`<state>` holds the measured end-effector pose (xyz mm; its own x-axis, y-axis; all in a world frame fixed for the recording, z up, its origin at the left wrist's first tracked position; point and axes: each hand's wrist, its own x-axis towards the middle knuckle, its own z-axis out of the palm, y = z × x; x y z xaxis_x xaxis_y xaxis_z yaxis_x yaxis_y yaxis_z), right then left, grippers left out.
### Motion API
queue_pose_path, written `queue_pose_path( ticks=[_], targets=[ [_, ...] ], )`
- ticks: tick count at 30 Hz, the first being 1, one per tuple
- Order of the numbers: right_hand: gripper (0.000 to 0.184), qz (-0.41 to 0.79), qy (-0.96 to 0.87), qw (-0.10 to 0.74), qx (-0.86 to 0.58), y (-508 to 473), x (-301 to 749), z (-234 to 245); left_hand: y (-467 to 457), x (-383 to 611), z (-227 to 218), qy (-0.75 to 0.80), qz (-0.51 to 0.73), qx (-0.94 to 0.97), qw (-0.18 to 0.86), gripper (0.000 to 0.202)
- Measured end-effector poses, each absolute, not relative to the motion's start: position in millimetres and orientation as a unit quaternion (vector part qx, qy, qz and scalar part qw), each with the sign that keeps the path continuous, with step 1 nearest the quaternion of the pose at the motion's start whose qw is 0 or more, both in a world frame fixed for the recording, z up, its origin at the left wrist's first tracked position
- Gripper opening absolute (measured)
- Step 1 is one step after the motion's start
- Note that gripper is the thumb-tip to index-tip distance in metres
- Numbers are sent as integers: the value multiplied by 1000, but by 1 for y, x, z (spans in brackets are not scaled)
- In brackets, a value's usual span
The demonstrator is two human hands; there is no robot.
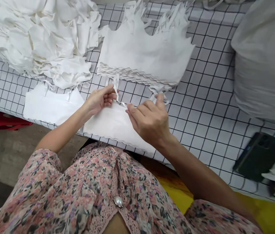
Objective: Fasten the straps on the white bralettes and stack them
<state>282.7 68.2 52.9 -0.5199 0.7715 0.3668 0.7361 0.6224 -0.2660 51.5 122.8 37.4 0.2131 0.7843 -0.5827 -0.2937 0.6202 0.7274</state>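
Note:
Right before me a white strappy top (117,125) lies flat along the table's front edge, its upper part partly covered by my hands. A thin white strap (117,97) stretches between them. My left hand (102,99) pinches the strap's upper part between thumb and forefinger, the other fingers loosely curled. The fingertips of my right hand (149,120) are closed on the strap's lower end at the top's neckline. A second bunched strap (158,91) shows just beyond my right hand. To the left, another white top (51,104) lies flat with its straps upward.
A neat stack of white tops (144,52) lies beyond my hands. At the back left rises a loose heap of white garments (42,32). A large white sack (264,65) stands right, with a dark phone (260,156) nearer me. Grid-patterned cloth (200,107) covers the table.

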Motion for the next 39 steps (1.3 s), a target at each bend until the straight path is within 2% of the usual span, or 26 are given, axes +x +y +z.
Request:
queue_pose_path(
  ticks=[3,5,9,12,14,17,21,24,29,32,35,37,39],
  targets=[
    [36,56,-858,242,-450,66,272,43,94,59,45,464,293,197,812,54],
    [37,65,-852,245,-458,64,265,38,78,65,50,437,273,176,839,56],
    [41,87,-860,246,-439,55,260,38,68,73,55,447,338,201,804,36],
    [41,136,-844,290,-429,56,264,47,79,70,61,457,362,236,778,27],
    [34,204,-801,336,-452,65,267,52,89,66,65,451,357,256,777,29],
    [29,368,-716,372,-462,85,266,54,102,65,71,449,350,285,771,32],
    [42,565,-598,376,-427,105,254,51,109,64,74,460,348,286,765,30],
    [46,623,-500,423,-427,110,246,50,101,60,73,464,344,287,764,35],
    [47,615,-499,438,-426,109,246,43,81,56,66,512,346,351,704,44],
    [44,476,-604,426,-477,111,253,39,77,56,63,537,368,415,635,39],
    [41,299,-751,363,-464,116,261,43,79,54,66,529,357,529,559,23],
    [32,284,-819,302,-396,119,264,47,81,51,69,520,345,597,504,19],
    [24,301,-837,290,-353,122,263,48,83,49,69,510,348,637,461,19]
  ],
)
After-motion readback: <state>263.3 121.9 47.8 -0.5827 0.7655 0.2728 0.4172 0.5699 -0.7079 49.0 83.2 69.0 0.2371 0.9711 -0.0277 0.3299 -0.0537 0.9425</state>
